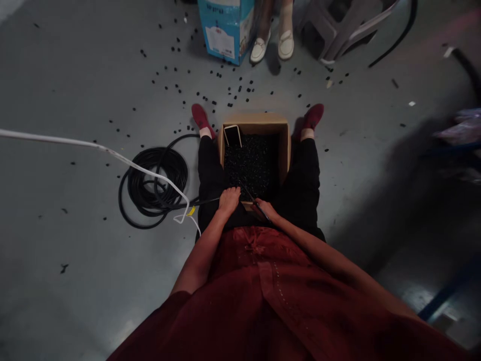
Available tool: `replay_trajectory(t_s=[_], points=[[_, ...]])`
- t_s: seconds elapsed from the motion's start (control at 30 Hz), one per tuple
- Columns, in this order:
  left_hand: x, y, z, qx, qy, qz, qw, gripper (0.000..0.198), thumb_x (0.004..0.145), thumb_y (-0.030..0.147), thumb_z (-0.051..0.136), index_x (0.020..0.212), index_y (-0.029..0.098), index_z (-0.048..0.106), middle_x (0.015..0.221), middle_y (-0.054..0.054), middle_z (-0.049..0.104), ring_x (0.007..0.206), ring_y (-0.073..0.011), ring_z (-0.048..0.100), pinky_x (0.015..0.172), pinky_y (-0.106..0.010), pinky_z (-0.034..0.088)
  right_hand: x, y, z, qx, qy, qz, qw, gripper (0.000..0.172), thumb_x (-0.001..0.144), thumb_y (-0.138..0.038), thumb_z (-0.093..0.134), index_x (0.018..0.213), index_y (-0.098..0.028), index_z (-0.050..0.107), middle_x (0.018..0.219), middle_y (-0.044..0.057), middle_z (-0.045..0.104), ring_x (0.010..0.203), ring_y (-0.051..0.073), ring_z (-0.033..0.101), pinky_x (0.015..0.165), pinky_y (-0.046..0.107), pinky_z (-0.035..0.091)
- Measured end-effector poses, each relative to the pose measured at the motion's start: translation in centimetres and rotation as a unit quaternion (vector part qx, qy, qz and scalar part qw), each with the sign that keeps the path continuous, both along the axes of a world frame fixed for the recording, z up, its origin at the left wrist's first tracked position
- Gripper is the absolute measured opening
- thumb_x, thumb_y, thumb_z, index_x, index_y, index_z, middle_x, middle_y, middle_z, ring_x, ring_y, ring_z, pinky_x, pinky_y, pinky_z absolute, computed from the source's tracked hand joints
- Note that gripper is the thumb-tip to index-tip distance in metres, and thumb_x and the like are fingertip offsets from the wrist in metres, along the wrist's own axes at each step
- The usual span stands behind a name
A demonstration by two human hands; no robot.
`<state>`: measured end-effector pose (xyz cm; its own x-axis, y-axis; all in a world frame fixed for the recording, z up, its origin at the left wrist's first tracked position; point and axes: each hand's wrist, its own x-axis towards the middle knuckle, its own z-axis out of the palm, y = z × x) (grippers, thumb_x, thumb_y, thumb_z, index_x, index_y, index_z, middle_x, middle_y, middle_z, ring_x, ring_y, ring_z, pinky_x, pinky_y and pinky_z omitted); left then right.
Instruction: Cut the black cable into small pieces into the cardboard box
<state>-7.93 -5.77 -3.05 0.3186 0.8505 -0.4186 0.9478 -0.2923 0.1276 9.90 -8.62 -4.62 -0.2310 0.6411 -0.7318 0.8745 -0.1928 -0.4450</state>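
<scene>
A cardboard box (pixel 284 143) stands on the floor between my legs, filled with small black pieces (pixel 252 165). A phone (pixel 232 135) leans in its far left corner. My left hand (pixel 228 198) is closed on the end of a black hose (pixel 199 202) at the box's near edge. The hose runs left to a coil (pixel 152 186) on the floor. My right hand (pixel 266 209) is closed on a dark scissor-like tool (pixel 251 195) whose blades point toward my left hand.
Small black pieces are scattered over the grey floor (pixel 75 100) ahead. A white cable (pixel 112 155) crosses from the left. Another person's feet in white shoes (pixel 272 45) stand beside a blue carton (pixel 225 27). A grey plastic stool (pixel 341 25) is at the back right.
</scene>
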Motion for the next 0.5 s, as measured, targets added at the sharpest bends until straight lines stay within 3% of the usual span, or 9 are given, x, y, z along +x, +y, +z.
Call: replay_trajectory(t_s=[0.27,0.5], points=[[0.2,-0.4,0.0,-0.014,-0.010,-0.021,1.000,0.031,0.100,0.023,0.032,0.115,0.015,0.057,0.100,-0.012,0.066,0.097,-0.0221,0.062,0.081,-0.033,0.044,0.0,1.1,-1.0,-0.043,0.032,-0.019,0.998,0.044,0.098,-0.052,0.040,0.111,-0.016,0.059,0.108,0.011,0.071,0.095,0.022,0.066,0.075,0.023,0.044],[0.3,-0.4,-0.1,-0.009,-0.009,-0.019,1.000,0.031,0.100,0.021,0.032,0.114,0.014,0.058,0.102,-0.012,0.066,0.097,-0.0223,0.061,0.081,-0.034,0.044,0.1,0.9,-0.9,-0.032,0.029,-0.056,0.998,0.035,0.097,-0.042,0.043,0.104,-0.015,0.063,0.106,0.013,0.070,0.098,0.024,0.065,0.080,0.026,0.045]])
